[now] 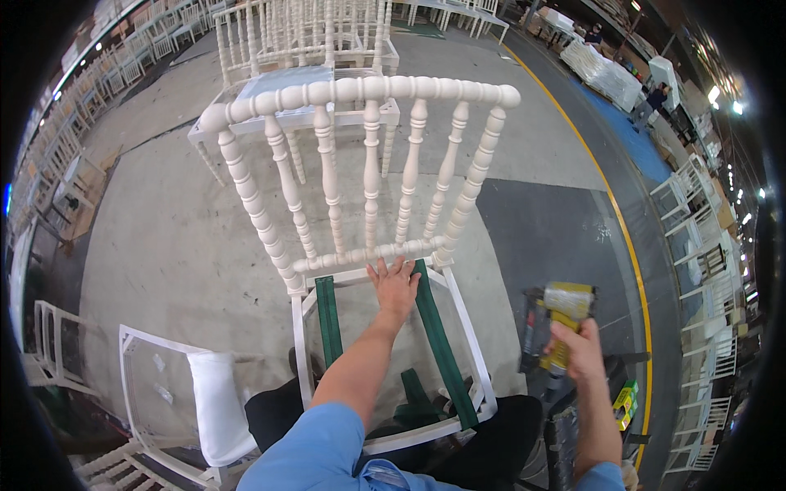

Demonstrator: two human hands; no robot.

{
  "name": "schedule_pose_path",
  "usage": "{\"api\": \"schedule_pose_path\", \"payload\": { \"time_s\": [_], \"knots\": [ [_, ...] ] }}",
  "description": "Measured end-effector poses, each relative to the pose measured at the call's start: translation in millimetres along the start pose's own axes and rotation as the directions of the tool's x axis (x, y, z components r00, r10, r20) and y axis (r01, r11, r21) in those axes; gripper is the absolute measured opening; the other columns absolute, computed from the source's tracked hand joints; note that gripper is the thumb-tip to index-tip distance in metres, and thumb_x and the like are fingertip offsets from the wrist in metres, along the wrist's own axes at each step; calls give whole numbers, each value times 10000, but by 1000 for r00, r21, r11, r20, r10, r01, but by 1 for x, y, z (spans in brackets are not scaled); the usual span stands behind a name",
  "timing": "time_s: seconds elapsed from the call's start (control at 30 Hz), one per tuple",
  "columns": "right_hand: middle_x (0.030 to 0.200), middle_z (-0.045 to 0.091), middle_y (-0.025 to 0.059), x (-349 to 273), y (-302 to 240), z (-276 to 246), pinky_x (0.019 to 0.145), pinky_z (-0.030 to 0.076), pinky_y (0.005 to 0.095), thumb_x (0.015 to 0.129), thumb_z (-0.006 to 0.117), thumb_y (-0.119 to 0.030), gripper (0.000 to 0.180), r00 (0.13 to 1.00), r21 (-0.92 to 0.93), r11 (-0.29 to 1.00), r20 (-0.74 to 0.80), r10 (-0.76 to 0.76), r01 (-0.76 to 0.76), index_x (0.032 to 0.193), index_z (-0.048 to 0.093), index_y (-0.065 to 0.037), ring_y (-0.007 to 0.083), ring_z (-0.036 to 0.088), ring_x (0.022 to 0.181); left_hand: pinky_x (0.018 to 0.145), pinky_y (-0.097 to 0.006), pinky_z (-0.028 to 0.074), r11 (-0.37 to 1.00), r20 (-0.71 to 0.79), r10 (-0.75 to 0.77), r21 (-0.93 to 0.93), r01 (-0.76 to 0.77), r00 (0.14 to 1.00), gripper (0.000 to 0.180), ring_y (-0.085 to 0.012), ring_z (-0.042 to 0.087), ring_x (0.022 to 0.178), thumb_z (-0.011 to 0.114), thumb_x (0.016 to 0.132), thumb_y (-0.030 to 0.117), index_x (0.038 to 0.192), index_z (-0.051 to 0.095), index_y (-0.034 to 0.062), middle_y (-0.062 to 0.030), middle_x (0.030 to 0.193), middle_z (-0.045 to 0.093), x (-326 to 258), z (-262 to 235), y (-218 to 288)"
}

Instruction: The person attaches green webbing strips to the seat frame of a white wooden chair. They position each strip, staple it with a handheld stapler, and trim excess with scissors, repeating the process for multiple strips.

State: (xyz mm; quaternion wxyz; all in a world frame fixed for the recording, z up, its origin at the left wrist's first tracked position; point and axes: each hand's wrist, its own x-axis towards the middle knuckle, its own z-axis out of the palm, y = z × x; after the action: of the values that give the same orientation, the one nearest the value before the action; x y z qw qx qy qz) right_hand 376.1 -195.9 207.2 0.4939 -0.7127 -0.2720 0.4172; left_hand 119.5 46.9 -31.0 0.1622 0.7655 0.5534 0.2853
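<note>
A white chair frame [360,98] with turned spindles lies in front of me, its open seat frame [467,327] toward my lap. Two green webbing straps [438,335] run front to back across the seat opening. My left hand [395,286] rests flat, fingers spread, on the seat's rear rail between the straps. My right hand [578,348] holds a yellow and black staple gun [557,315] upright, off to the right of the seat and apart from it.
More white chair frames [303,33] stand behind, in rows at the left [90,90] and stacked at the right [696,245]. A white frame with a cushion [217,405] sits at lower left. A yellow floor line [606,188] curves on the right. People stand at far right.
</note>
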Motion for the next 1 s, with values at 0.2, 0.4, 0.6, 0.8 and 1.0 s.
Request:
{"api": "schedule_pose_path", "payload": {
  "time_s": [0.2, 0.4, 0.6, 0.8, 1.0],
  "knots": [
    [840, 645, 54, 72, 3, 118, 588, 582, 355, 925, 829, -180, 377, 922, 37, 979, 346, 174, -199, 1181, 598, -30, 169, 644, 670, 1255, -721, 126, 997, 62, -70, -35, 73, 996, 408, -471, 392, 1475, 734, 951, 356, 1341, 737, 234, -23, 1472, 643, 2, -1, 0],
    [841, 627, 14, 110, 54, 187, 528, 525, 314, 970, 790, -163, 294, 941, -100, 977, 266, 209, -189, 1164, 606, -41, 130, 598, 652, 1261, -709, 131, 996, 75, -64, -52, 68, 995, 398, -475, 385, 1486, 732, 954, 331, 1340, 731, 232, -28, 1486, 626, 1, -2, -3],
    [857, 646, 12, 136, 84, 211, 472, 467, 278, 990, 770, -178, 289, 982, -136, 991, 188, 36, -11, 1179, 593, -47, 108, 600, 576, 1266, -693, 145, 997, 77, -65, -45, 69, 995, 404, -463, 401, 1470, 746, 945, 287, 1345, 729, 231, -27, 1493, 616, 2, -1, -5],
    [863, 657, 13, 144, 88, 225, 461, 453, 277, 989, 772, -180, 307, 986, -153, 988, 166, -11, 37, 1203, 594, -49, 103, 584, 547, 1273, -677, 141, 997, 30, -49, -65, 51, 998, 404, -457, 416, 1447, 751, 934, 265, 1335, 738, 223, -31, 1481, 616, 0, 2, -7],
    [830, 668, 24, 147, 90, 229, 462, 459, 283, 992, 765, -176, 291, 984, -191, 979, 177, -37, 71, 1197, 606, -45, 104, 577, 537, 1272, -679, 136, 997, 20, -40, -69, 42, 999, 403, -453, 424, 1436, 734, 942, 261, 1343, 735, 222, -33, 1477, 615, -1, 5, -10]
  ]
}}
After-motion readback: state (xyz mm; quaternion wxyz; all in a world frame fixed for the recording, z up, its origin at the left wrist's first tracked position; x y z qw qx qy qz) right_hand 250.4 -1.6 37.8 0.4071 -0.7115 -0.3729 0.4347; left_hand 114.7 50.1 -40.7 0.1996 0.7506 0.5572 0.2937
